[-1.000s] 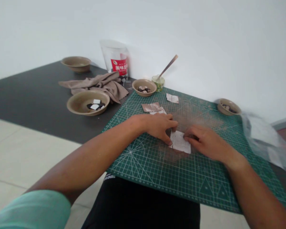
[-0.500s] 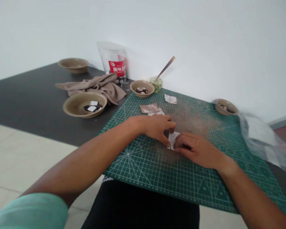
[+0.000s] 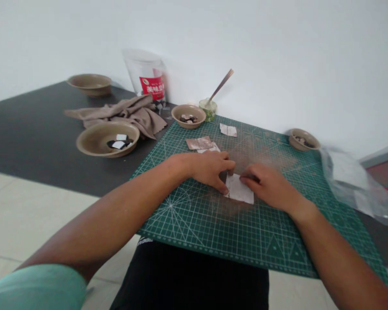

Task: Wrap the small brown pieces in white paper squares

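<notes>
My left hand (image 3: pixel 211 168) is bent over the left side of a whitish paper piece (image 3: pixel 241 189) on the green cutting mat (image 3: pixel 213 228). Its thumb and fingertips press that edge down. At the paper's upper right, my right hand (image 3: pixel 267 183) is closed in a pinch, fingertips touching or just over the sheet; anything between them is hidden. Beyond my left hand lie a brownish paper piece (image 3: pixel 198 143) and another pale piece (image 3: pixel 215 147), partly overlapped. Farther back is a separate pale sheet (image 3: pixel 228 130). Brown dust marks the mat around the papers.
Left are a bowl with black and white pieces (image 3: pixel 84 144), a cloth (image 3: pixel 126 112), another bowl (image 3: pixel 90 88) and a clear bag (image 3: pixel 145 71). Behind stand a bowl of small pieces (image 3: pixel 189 125) and a cup with a stick (image 3: pixel 209 113). Right: a small bowl (image 3: pixel 299 146), plastic bag (image 3: pixel 355 181).
My right hand has shifted up and slightly right, uncovering more of the whitish paper. My left hand stays at its left edge. The whole view has shifted slightly.
</notes>
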A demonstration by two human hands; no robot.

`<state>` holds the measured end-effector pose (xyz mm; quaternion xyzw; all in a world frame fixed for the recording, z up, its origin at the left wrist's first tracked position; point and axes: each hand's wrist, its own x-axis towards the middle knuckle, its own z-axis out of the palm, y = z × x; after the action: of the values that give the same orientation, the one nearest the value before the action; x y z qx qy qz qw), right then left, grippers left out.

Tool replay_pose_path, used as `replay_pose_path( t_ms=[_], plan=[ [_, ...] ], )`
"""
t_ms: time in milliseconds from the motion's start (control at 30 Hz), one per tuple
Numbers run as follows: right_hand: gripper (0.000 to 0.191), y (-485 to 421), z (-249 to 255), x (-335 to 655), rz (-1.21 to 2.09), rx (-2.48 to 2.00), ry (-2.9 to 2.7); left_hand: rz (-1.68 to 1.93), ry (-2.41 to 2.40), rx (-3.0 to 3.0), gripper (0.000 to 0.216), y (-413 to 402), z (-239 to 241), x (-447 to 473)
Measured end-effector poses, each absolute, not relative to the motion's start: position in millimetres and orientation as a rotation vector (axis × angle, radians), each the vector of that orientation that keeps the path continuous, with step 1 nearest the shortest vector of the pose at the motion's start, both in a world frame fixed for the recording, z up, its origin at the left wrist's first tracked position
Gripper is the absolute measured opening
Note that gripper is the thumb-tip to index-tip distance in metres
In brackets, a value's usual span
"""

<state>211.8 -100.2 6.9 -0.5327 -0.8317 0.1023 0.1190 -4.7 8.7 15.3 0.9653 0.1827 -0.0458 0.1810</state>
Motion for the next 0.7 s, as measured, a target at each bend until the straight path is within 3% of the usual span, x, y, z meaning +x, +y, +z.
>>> replay_pose_path(
  t_ms=[167,367,700],
  plan=[
    [0.011,-104.1,7.4,208.0,0.538,-1.367,-2.558,-0.139,0.497,2.733,0.059,9.0,13.3,-4.5],
    [0.01,-98.6,5.2,203.3,0.291,-1.513,-2.444,-0.105,0.518,2.728,0.058,9.2,11.9,-4.7],
    [0.009,-109.3,5.3,209.9,0.493,-1.425,-2.447,-0.083,0.451,2.684,0.051,14.8,9.7,-7.9]
  ],
)
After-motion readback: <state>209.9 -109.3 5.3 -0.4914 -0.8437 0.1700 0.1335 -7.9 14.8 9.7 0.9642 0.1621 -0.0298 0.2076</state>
